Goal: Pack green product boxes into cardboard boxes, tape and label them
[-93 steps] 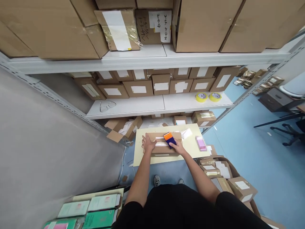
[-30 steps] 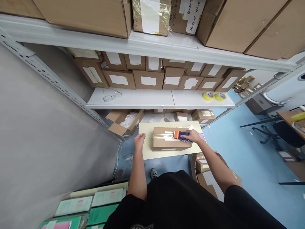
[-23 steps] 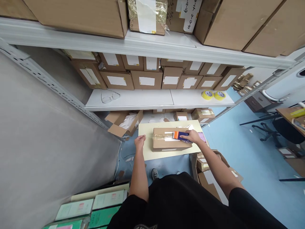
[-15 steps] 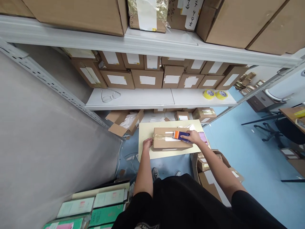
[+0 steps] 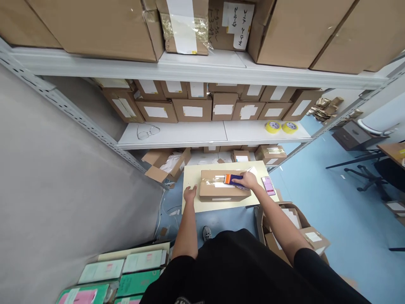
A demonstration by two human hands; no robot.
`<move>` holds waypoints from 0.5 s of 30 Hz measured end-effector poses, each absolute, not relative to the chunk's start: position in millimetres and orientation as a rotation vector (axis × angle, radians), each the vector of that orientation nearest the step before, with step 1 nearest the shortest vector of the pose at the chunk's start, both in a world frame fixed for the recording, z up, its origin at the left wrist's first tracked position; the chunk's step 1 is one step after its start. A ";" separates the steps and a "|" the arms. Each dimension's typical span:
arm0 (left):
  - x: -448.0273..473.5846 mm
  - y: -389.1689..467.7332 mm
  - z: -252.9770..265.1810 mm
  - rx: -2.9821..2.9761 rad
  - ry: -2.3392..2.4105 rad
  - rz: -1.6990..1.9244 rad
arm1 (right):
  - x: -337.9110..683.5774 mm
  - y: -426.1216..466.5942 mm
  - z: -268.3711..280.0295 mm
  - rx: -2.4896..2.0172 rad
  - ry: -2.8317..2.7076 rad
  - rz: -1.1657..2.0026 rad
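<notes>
A long cardboard box [image 5: 225, 195] lies on the cream tabletop [image 5: 218, 206], with clear tape along its left top. My right hand [image 5: 247, 180] grips a dark blue and orange tape dispenser [image 5: 233, 180] and rests it on the box's top, over the middle. Just off the box's left end is my left hand [image 5: 190, 194], thumb and fingers apart, holding nothing. A phone with a pink screen [image 5: 268, 185] lies on the tabletop to the right of the box.
Behind the tabletop stands a white shelf [image 5: 190, 134] bearing glasses [image 5: 148, 132], two yellow tape rolls [image 5: 281, 127] and rows of labelled cartons. An open carton [image 5: 158, 174] is at the left. A large box of parcels [image 5: 305, 219] stands at the lower right.
My left hand has come away from the box's left end and its fingers have spread. The dispenser stays on the box in my right hand. The view has shifted, showing more of the phone.
</notes>
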State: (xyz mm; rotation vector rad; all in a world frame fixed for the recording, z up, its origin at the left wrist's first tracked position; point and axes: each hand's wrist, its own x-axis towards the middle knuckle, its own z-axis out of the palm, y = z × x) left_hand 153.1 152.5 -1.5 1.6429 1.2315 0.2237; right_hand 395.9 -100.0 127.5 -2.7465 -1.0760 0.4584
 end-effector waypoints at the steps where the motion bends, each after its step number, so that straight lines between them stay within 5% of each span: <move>1: 155.2 153.4 3.0 1.643 1.255 0.262 | 395.5 -98.8 128.2 -2.746 -1.077 0.468; 15: 171.9 122.1 24.3 1.873 1.149 0.171 | 389.9 -75.5 146.0 -2.692 -1.236 0.711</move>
